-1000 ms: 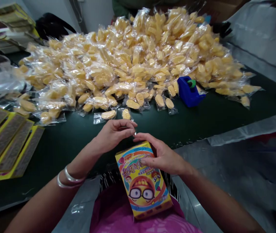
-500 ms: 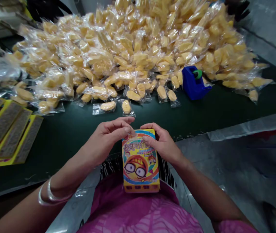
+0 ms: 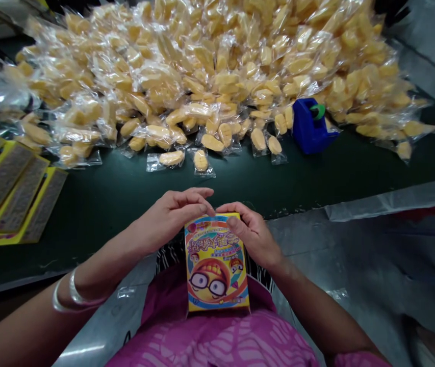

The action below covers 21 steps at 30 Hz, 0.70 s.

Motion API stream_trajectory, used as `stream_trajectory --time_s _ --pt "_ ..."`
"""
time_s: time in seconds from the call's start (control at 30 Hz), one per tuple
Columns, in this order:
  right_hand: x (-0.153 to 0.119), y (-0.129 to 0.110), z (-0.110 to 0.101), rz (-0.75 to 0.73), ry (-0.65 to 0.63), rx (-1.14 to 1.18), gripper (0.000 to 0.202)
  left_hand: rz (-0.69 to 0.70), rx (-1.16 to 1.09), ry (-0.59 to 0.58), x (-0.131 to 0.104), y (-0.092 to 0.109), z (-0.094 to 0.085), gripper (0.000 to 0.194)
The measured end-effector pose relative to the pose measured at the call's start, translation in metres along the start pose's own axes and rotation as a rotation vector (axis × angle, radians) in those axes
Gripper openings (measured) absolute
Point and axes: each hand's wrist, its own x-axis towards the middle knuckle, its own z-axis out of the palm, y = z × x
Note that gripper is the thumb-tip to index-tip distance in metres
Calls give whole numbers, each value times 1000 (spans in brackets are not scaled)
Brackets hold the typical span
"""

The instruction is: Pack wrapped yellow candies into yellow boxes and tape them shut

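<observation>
A yellow printed box (image 3: 217, 270) with a cartoon face in glasses stands in front of my body at the table's near edge. My right hand (image 3: 253, 234) grips its top right corner, thumb on the front face and fingers behind the upper edge. My left hand (image 3: 182, 209) is at the box's top left, its fingertips at the upper edge and its fingers partly apart. Whether anything thin lies between those fingertips is too small to tell. A blue tape dispenser (image 3: 309, 127) with a green core stands beyond, to the right.
Many wrapped yellow pieces (image 3: 217, 86) are heaped across the back of the dark green table (image 3: 125, 204). Yellow-edged flat boxes (image 3: 14, 199) lie overlapping at the left. Clear plastic (image 3: 401, 196) runs along the table's right front edge.
The box has shifted slightly left and toward my body, its front now facing up more squarely. My left fingertips have moved from its front face to its top edge.
</observation>
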Motion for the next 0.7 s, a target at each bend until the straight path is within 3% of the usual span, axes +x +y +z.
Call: stream_trajectory --time_s 0.17,0.4,0.53,0.7 --pt "-7 -7 8 -34 90 -179 30 2 0 20 1 1 -1 23" --pt "-21 -16 16 -254 162 -420 21 -117 -228 -18 -2 1 9 30" --pt "-29 -16 20 -340 120 -487 23 -206 -320 -174 -8 0 8 32" --pt "-41 -23 24 -345 -4 -498 33 -353 -519 -228 -10 -6 5 41"
